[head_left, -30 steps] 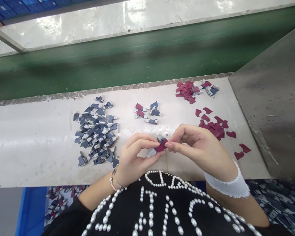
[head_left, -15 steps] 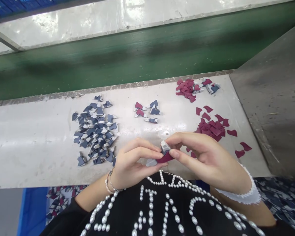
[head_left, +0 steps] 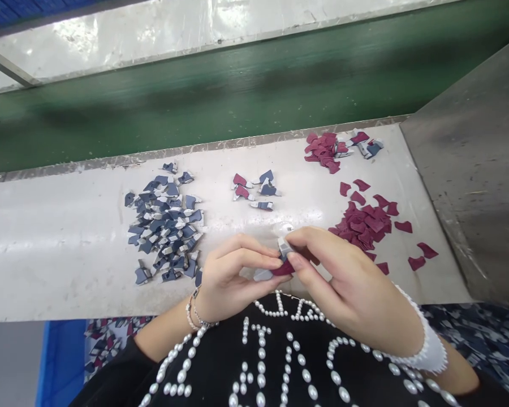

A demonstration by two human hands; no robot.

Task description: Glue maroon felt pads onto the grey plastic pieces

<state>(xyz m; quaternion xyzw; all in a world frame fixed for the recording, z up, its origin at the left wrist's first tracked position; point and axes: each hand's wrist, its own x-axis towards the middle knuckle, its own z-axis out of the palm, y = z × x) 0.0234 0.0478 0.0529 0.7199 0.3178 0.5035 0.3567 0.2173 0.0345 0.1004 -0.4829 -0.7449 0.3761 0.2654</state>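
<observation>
Between both hands, near the table's front edge, is a small part (head_left: 283,268) with maroon, grey and whitish areas. My left hand (head_left: 233,277) pinches its lower left side. The thumb and fingers of my right hand (head_left: 343,277) close on its upper right side, partly hiding it. A large pile of blue-grey and white parts (head_left: 165,223) lies to the left. Loose maroon pieces (head_left: 365,223) are heaped to the right. Beyond the hands, several assembled parts (head_left: 268,189) sit in a small group, two of them with maroon faces.
Another maroon heap (head_left: 322,150) with a few assembled parts lies at the back right. A green belt (head_left: 237,96) runs behind the white table (head_left: 59,237). A metal panel (head_left: 475,169) stands at the right. Below are a blue bin (head_left: 61,356) and more parts (head_left: 479,339).
My right hand has turned slightly and shifted down around the held part, uncovering more maroon pieces behind it. My left hand keeps its pinch. The view has moved a little.
</observation>
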